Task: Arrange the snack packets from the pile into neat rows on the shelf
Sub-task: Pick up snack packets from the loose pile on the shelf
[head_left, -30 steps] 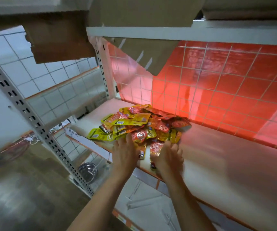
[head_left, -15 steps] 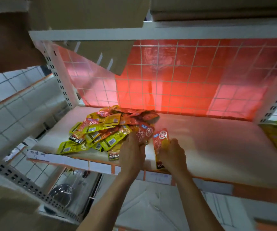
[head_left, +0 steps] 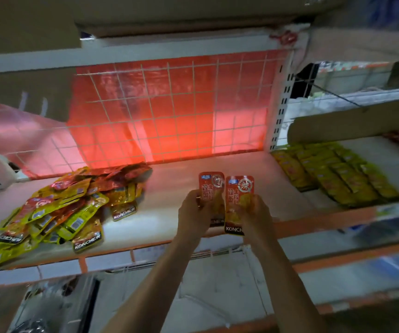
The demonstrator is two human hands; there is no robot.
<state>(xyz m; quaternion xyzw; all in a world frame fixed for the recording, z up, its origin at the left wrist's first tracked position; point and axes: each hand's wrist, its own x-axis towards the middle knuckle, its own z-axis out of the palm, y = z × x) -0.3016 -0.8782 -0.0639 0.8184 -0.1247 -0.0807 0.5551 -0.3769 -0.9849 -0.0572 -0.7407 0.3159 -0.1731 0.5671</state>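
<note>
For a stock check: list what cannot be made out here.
- Head view: lower parts of the left red packet and right red packet, covered by the left hand and right hand gripping them.
- Head view: pile of snack packets, its left end cut off by the frame edge; lower packets buried.
- Head view: rows of yellow packets at right, too blurred to read.

KONCHEW stands in white letters on the dark bottom band of several packets in the pile (head_left: 68, 205) on the shelf (head_left: 160, 212). The right packet (head_left: 239, 195) in my right hand (head_left: 257, 215) shows KONCH there. The left packet (head_left: 211, 188) in my left hand (head_left: 193, 212) shows CHEW, and the Chinese characters on both are too blurred to read.
</note>
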